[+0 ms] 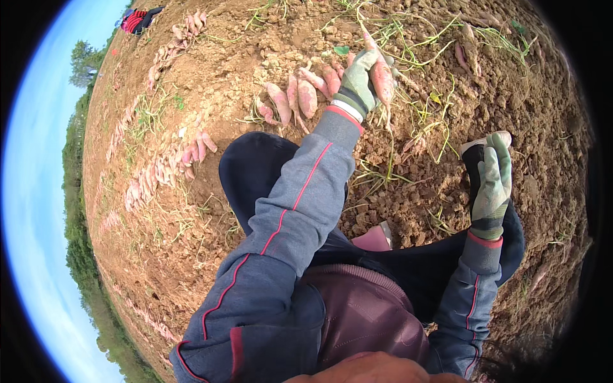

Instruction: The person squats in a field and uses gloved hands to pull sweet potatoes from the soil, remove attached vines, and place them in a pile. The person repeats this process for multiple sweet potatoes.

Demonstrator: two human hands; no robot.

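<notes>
My left hand [360, 79], in a pale green work glove, grips a pink sweet potato [382, 79] whose thin root hangs down below. Close beside that hand, a row of dug sweet potatoes [307, 98] lies on the soil, partly hidden behind the glove. My right hand [492, 184], gloved the same way, is over my bent knee near my shoe [486, 141]. Its fingers are stretched out, with nothing seen in them. Cut green vines [390, 167] lie on the ground between the two hands.
Rough, cloddy soil [421, 206] surrounds my feet. More sweet potatoes [155, 174] lie in rows to the left. At the upper right, another sweet potato [460, 56] sits among stems and clods. Far off at the upper left, a person [135, 20] in red and black is bent low.
</notes>
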